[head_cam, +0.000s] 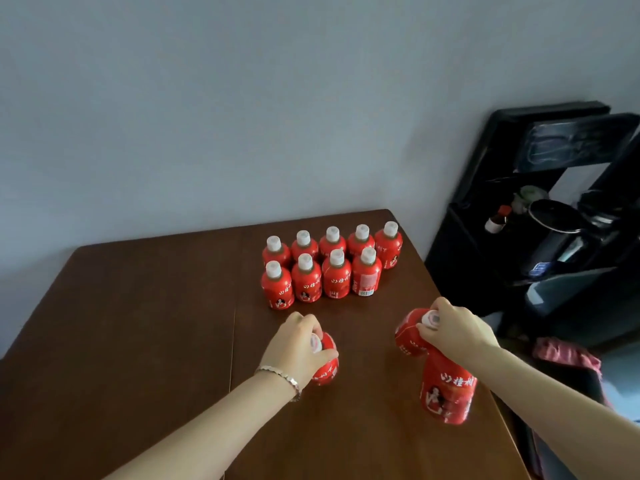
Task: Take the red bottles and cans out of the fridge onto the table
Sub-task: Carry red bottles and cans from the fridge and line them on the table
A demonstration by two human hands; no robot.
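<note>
Head view, bottle rows (336, 282) ahead, black rack (467, 265) right

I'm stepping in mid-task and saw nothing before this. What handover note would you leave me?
Left hand grips a red bottle by its cap, on or just above the table.
Right hand grips the cap of another red bottle; a third bottle sits under its wrist, top hidden.
Done: nine red bottles stand in two rows, five behind four.
Left: set these down, then check the open black fridge; a red-capped bottle shows inside.
</note>
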